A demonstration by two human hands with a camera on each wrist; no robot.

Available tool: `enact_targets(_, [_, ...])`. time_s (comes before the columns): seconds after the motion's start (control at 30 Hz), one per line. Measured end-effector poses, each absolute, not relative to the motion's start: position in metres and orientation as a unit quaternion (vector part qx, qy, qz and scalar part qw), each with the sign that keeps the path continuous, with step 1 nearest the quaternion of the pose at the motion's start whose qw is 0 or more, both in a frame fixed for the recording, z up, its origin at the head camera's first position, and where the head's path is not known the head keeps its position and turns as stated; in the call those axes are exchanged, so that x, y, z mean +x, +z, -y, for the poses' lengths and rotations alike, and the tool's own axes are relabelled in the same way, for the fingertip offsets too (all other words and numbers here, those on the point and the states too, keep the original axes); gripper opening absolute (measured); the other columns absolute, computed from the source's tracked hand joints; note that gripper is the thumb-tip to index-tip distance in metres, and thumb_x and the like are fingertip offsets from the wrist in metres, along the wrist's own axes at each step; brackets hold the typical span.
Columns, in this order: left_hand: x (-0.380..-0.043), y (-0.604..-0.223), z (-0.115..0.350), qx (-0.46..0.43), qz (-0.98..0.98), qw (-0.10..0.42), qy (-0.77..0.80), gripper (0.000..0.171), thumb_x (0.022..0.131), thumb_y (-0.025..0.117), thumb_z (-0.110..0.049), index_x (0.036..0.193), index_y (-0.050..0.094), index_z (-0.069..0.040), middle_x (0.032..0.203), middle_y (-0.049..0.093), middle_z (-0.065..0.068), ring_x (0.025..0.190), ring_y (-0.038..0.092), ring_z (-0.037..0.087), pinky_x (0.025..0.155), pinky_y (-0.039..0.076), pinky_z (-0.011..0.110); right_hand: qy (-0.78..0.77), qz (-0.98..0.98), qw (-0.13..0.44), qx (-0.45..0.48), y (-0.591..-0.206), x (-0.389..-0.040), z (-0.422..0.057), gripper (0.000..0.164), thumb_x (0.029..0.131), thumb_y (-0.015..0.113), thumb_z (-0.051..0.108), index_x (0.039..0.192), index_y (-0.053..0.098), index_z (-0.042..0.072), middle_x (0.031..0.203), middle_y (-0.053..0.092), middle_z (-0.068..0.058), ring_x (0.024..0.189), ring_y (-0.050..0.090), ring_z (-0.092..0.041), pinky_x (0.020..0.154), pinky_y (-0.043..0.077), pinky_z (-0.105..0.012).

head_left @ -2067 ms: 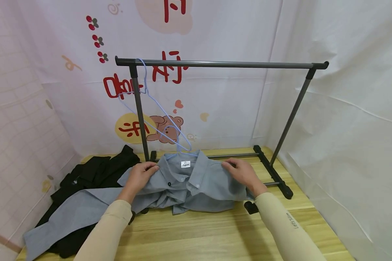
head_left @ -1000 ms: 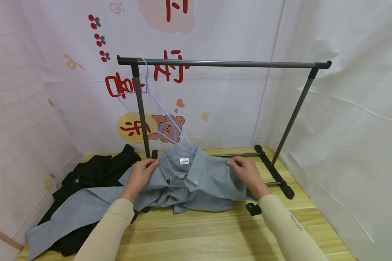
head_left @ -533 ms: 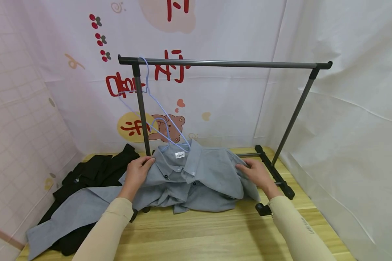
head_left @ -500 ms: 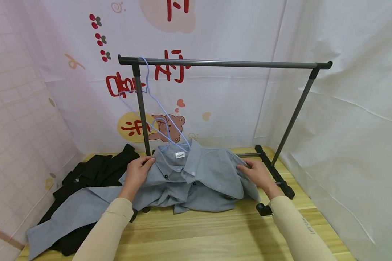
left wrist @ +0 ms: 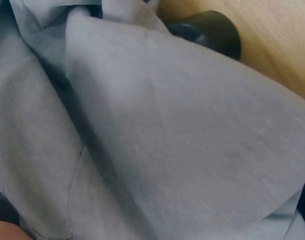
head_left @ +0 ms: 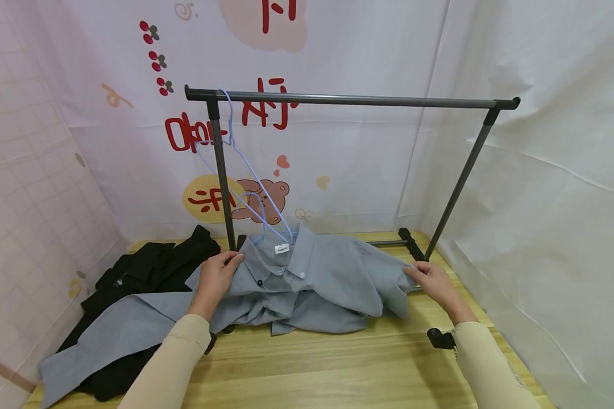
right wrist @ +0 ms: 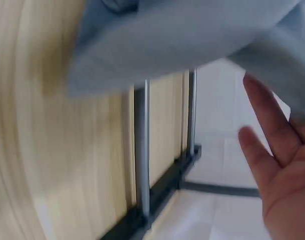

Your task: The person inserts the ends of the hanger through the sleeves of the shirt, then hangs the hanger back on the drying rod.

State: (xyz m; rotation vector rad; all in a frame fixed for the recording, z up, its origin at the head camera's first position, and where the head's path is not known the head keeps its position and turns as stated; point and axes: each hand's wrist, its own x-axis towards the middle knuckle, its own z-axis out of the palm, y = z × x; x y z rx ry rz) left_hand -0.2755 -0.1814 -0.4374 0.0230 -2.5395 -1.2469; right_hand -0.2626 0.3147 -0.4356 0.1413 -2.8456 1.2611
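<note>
A grey-blue collared shirt [head_left: 332,267] with a white neck label and small buttons lies across the middle of the wooden table. My left hand [head_left: 216,284] pinches its shoulder, left of the collar, between thumb and fingers. At the other end, my right hand [head_left: 435,284] pinches the sleeve and holds it out to the right; some of its fingers [right wrist: 262,115] are spread below the cloth in the right wrist view. The hook of a light-blue hanger [head_left: 261,205] rises from the collar; its lower part is hidden inside the shirt. Shirt cloth [left wrist: 192,125] fills most of the left wrist view.
A dark metal clothes rack [head_left: 358,100] stands behind the shirt. Another light-blue hanger [head_left: 253,169] hangs near its left end, its lower corner overlapping the collar. Black clothes [head_left: 153,267] lie heaped at left, partly under the shirt's long sleeve [head_left: 123,329]. A black rack foot [head_left: 441,339] sticks out by my right wrist.
My right hand has moved right along the shirt from the shoulder to the sleeve, drawing it out. The collar and hanger hook have shifted slightly left. My left hand keeps its hold.
</note>
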Motion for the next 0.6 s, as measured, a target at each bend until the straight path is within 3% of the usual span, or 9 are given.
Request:
enact_targets(0.17, [-0.277,-0.439,0.176,-0.006,0.893,0.148,-0.424,0.027,0.101,0.061,-0.028,0.111,0.074,-0.006,0.099,0.071,0.010,0.088,0.061,0.028,0.077,0.046,0.042,0.302,0.953,-0.004,0.018,-0.433,-0.257,-0.328,0.045,0.103,0.052,0.044,0.073,0.054,0.010,0.062,0.046,0.000,0.057,0.042,-0.018,0.057,0.035,-0.033])
enact_targets(0.27, [-0.276,-0.439,0.172,-0.026,0.895,0.134,-0.425,0.027,0.101,0.061,-0.028,0.112,0.073,-0.007,0.104,0.071,0.010,0.091,0.063,0.029,0.081,0.048,0.045,0.236,0.972,-0.009,0.001,-0.434,-0.257,-0.327,0.042,0.103,0.050,0.038,0.079,0.062,0.006,0.069,0.059,-0.010,0.060,0.051,-0.023,0.056,0.041,-0.037])
enact_targets(0.33, [-0.276,-0.439,0.169,-0.044,0.894,0.128,-0.428,0.026,0.101,0.061,-0.028,0.112,0.073,-0.008,0.108,0.071,0.011,0.095,0.063,0.029,0.084,0.048,0.047,0.204,0.979,0.020,-0.015,-0.433,-0.257,-0.320,0.038,0.103,0.050,0.034,0.097,0.069,0.002,0.089,0.068,-0.019,0.071,0.061,-0.031,0.060,0.047,-0.042])
enact_targets(0.43, [-0.275,-0.439,0.168,-0.064,0.892,0.120,-0.432,0.024,0.100,0.062,-0.028,0.110,0.074,-0.009,0.107,0.071,0.009,0.095,0.064,0.028,0.084,0.049,0.047,0.177,0.979,0.103,-0.017,-0.430,-0.260,-0.302,0.038,0.102,0.052,0.028,0.123,0.066,0.000,0.121,0.063,-0.028,0.089,0.065,-0.041,0.069,0.052,-0.053])
enact_targets(0.6, [-0.274,-0.438,0.167,-0.075,0.888,0.115,-0.439,0.022,0.099,0.063,-0.027,0.109,0.075,-0.010,0.107,0.072,0.008,0.095,0.065,0.026,0.084,0.050,0.046,0.205,0.963,0.163,0.066,-0.422,-0.270,-0.258,0.037,0.103,0.054,0.021,0.132,0.061,-0.001,0.131,0.057,-0.027,0.102,0.063,-0.044,0.086,0.048,-0.058])
